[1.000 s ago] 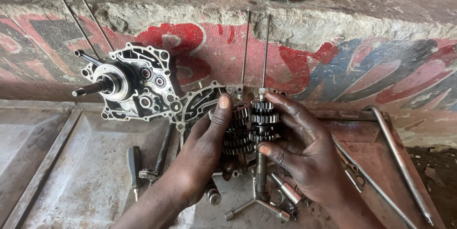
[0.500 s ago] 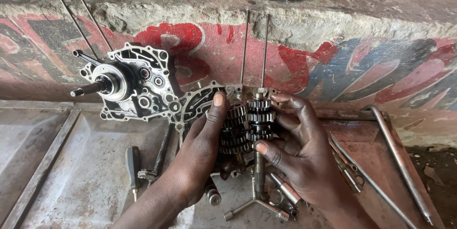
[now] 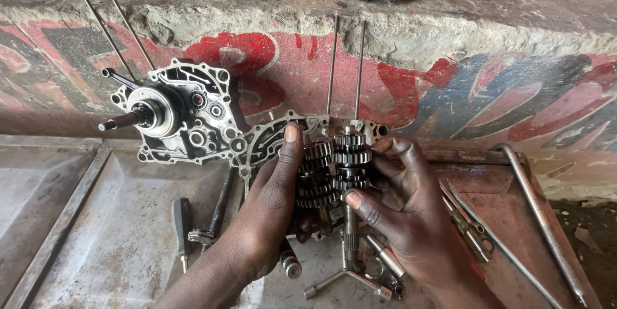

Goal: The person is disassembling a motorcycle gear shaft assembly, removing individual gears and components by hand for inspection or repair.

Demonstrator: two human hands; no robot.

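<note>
Gear clusters (image 3: 334,167) unmoved; both hands (image 3: 276,200) still clasp them.

left hand (image 3: 273,209), right hand (image 3: 411,219), gripping gear cluster (image 3: 334,167)

Landmark: grey metal crankcase half with two upright studs (image 3: 283,139), standing on the dented sheet-metal tray (image 3: 116,232). Left of it, touching: second grey crankcase half with protruding shaft (image 3: 177,119). Directly before it: two stacked dark steel gear clusters (image 3: 334,167), left hand (image 3: 273,200) on their left side, right hand (image 3: 411,212) on their right. Before-left: black-handled screwdriver (image 3: 182,225). Before: steel T-shaped socket wrench (image 3: 350,270). Right: long bent steel bar (image 3: 540,219). Behind: painted concrete ledge (image 3: 450,45).
</note>
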